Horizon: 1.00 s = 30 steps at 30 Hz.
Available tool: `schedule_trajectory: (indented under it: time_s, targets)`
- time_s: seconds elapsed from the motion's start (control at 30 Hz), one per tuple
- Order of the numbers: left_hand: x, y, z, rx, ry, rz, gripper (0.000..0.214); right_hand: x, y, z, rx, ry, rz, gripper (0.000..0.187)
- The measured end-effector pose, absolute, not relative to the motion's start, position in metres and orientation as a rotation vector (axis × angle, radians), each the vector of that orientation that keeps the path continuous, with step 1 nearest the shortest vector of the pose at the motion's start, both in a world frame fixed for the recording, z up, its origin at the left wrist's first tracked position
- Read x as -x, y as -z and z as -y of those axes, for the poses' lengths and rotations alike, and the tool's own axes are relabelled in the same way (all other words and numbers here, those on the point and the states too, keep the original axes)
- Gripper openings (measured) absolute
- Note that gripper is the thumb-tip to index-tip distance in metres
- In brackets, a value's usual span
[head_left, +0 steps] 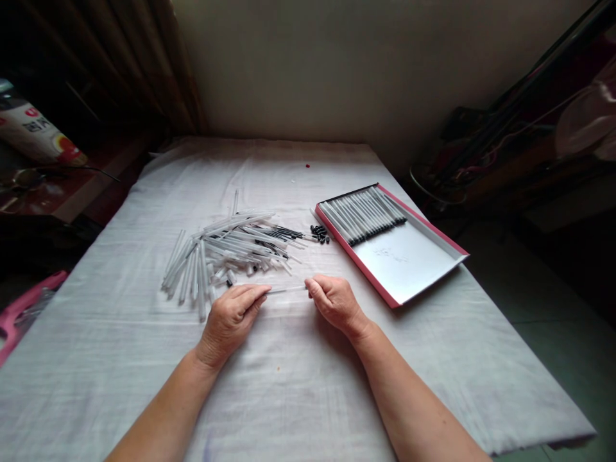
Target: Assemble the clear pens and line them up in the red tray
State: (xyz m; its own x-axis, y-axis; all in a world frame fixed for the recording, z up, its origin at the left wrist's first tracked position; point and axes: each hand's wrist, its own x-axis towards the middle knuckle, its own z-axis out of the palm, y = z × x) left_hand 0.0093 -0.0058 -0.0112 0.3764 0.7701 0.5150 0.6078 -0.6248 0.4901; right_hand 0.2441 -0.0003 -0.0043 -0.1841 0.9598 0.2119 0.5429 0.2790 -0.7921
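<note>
Both my hands hold one clear pen tube (287, 290) between them, just above the white cloth. My left hand (231, 319) pinches its left end, fingers closed. My right hand (333, 301) pinches its right end, also closed. Just beyond my hands lies a heap of clear pen tubes and caps (216, 253), with thin black refills (287, 232) at its right side. Several small black plugs (319, 233) lie beside the refills. To the right sits a red-edged tray (414, 263) with a row of finished pens (364, 213) at its far end.
The white cloth (289, 378) covers the whole table up to a beige wall. A pink object (24, 308) lies at the left edge. Dark clutter and cables stand off the table at the right. A printed bag sits at far left.
</note>
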Motion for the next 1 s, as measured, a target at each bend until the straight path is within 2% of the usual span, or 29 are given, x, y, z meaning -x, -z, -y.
schedule_trajectory:
  time_s: [0.2,0.27,0.37,0.57,0.8,1.0]
  targets:
    - [-0.012,0.01,0.006,-2.381,-1.047,-1.242,0.021,-0.245,0.005,0.0,1.37,-0.895,1.738,0.05]
    - [-0.012,0.009,0.006,-2.369,-1.032,-1.241,0.02,-0.247,0.003,0.001,1.344,-0.943,1.714,0.044]
    - [-0.012,0.009,0.007,-2.333,-1.022,-1.259,0.02,-0.251,0.001,0.003,1.307,-0.943,1.714,0.023]
    - [-0.01,0.008,0.006,-2.277,-1.018,-1.263,0.02,-0.252,-0.002,0.003,1.259,-0.74,1.843,0.011]
    - [-0.011,0.008,0.006,-2.265,-1.018,-1.268,0.02,-0.252,-0.005,0.004,1.302,-0.627,1.972,0.011]
    - [-0.01,0.008,0.008,-2.257,-1.01,-1.257,0.02,-0.252,-0.006,0.002,1.293,-0.718,2.027,0.031]
